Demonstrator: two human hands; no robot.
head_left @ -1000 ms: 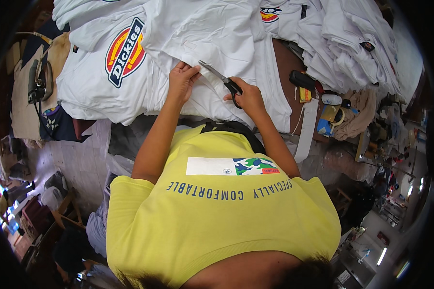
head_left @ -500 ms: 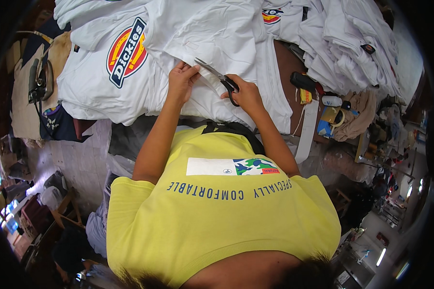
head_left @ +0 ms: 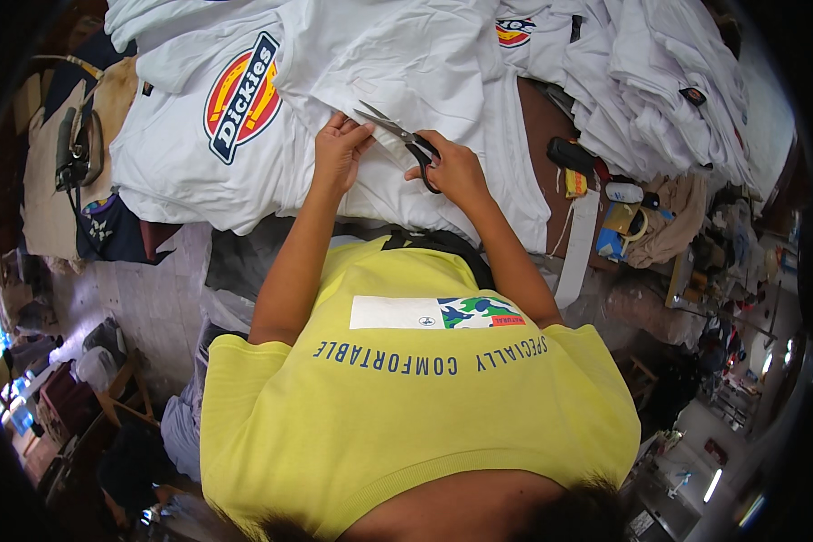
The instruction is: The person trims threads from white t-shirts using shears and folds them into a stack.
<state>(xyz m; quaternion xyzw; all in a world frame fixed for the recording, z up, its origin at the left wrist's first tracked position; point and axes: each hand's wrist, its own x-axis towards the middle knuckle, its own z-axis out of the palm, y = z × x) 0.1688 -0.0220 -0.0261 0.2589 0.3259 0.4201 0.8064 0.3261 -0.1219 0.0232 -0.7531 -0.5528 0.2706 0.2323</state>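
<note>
Several white T-shirts lie heaped over the table in front of me. My left hand (head_left: 343, 150) is closed, pinching the edge of a white T-shirt (head_left: 379, 68) between thumb and fingers. My right hand (head_left: 459, 172) grips black-handled scissors (head_left: 391, 126), thumb and fingers in the loops. Their blades stand a little apart, with the tips just above my left fingertips, over the cloth. Whether the blades touch the fabric I cannot tell. Left of my left hand, a red, yellow and dark blue emblem (head_left: 244, 98) shows on a spread white T-shirt.
A pile of white shirts (head_left: 641, 81) covers the right back of the brown table (head_left: 540, 126). Near it lie a black object (head_left: 569, 154), a white strip (head_left: 576, 244) and a tape roll (head_left: 637, 224). At the left, an iron (head_left: 79, 154) rests on a tan board (head_left: 50, 217).
The scissors have shifted slightly up and left toward my left fingertips, and their blades have opened a little. My left hand keeps its pinch on the T-shirt, almost still.
</note>
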